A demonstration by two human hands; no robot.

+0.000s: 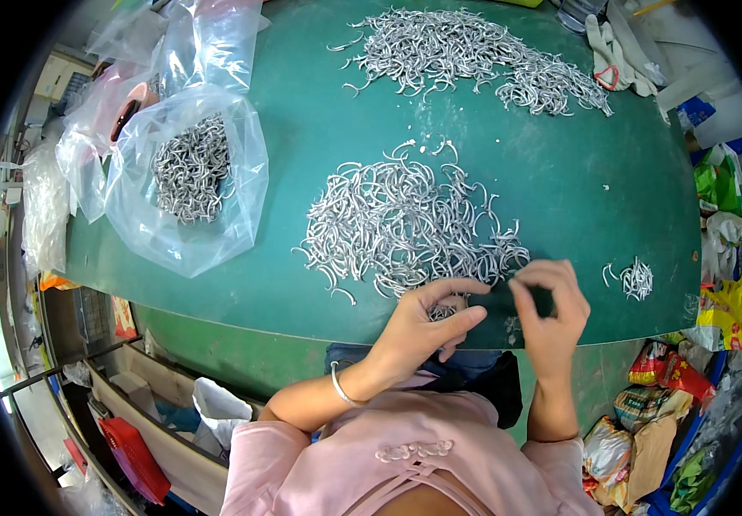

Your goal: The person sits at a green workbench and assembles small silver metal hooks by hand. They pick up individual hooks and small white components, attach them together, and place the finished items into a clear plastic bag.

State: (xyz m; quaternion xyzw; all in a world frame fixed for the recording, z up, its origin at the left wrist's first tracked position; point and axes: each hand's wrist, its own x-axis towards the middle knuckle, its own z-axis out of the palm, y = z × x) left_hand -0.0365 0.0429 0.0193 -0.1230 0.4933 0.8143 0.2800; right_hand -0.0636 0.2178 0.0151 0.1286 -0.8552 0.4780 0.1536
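Note:
Small curved silver-grey metal pieces lie in a loose heap [405,224] on the green table in front of me. My left hand [423,322] is at the table's near edge, just below this heap. Its fingers curl around a small bunch of the curved pieces [442,313], partly visible between thumb and fingers. Close by on the right, my right hand [553,301] is bent, with thumb and forefinger brought together near the heap's lower right end. Whatever may sit in that pinch is too small and dark to make out.
A larger heap of similar pieces [466,56] lies at the far side. An open clear plastic bag [246,198] at left holds more of them. A small pile [637,279] sits at right. White gloves [616,60] rest at the far right; filled bags [723,314] stand beyond the right edge.

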